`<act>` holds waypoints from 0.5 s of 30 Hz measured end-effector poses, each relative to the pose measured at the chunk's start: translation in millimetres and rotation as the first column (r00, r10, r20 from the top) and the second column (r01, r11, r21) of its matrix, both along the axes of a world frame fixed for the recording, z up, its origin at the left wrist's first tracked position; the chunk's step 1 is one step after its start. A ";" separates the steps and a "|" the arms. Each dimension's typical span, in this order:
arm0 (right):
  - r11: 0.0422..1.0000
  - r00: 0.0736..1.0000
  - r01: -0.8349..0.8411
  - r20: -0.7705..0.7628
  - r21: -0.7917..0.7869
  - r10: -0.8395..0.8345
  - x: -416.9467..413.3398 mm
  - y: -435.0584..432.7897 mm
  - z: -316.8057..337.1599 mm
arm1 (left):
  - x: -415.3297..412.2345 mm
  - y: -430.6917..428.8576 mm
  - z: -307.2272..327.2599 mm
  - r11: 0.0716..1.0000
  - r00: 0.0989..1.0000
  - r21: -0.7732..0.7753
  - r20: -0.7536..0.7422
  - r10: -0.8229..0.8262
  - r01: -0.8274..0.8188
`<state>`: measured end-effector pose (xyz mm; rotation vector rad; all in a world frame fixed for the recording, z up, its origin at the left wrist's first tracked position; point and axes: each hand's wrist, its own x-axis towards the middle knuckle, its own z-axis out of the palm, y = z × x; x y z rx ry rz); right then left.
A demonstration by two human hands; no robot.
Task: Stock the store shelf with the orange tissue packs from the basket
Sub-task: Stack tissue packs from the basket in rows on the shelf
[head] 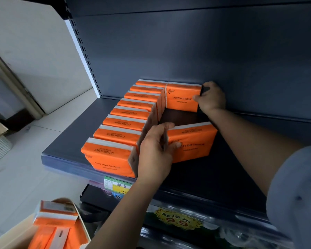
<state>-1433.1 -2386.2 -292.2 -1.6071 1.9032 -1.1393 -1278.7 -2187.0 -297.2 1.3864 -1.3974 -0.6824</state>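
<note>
Your left hand [156, 150] is gripping left end of front tissue pack [192, 142]; your right hand [212, 99] is pinching right end of rear tissue pack [182, 97] by back panel [205, 47]. Shelf [223, 169] is lying bare rightward. Row of packs [126, 123] is filling left side. Basket [13, 232] is holding more orange packs [56, 218].

Basket [14, 232] cut off bottom-left (packs [56, 218] inside blurred); shelf tag [118, 187] blurred.
</note>
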 end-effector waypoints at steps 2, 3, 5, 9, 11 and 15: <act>1.000 0.999 0.023 0.036 -0.005 -0.023 -0.3 8.3 1.6 | 0.4 -1.7 -0.4 1.000 1.000 -0.002 0.009 0.012 -0.012; 0.999 0.997 0.051 0.066 -0.020 -0.050 0.3 14.4 2.7 | 0.6 -2.7 -0.6 1.000 1.000 -0.005 0.013 0.018 -0.018; 0.997 0.985 0.054 0.167 -0.054 -0.044 0.1 30.3 8.0 | 1.2 -4.3 -0.6 1.000 0.999 -0.006 0.024 0.026 -0.026; 0.818 0.775 -0.570 0.387 0.084 0.500 -12.3 68.2 30.3 | 3.6 -4.2 0.4 0.999 0.998 -0.005 0.036 0.045 -0.045; 0.572 0.615 -0.785 0.409 0.237 0.675 -25.6 83.6 39.1 | 4.1 -2.8 1.4 0.997 0.996 -0.012 0.042 0.075 -0.074; 0.471 0.610 -0.783 0.354 0.406 0.709 -42.0 94.4 38.3 | 0.7 1.6 3.8 0.994 0.992 -0.039 0.066 0.106 -0.104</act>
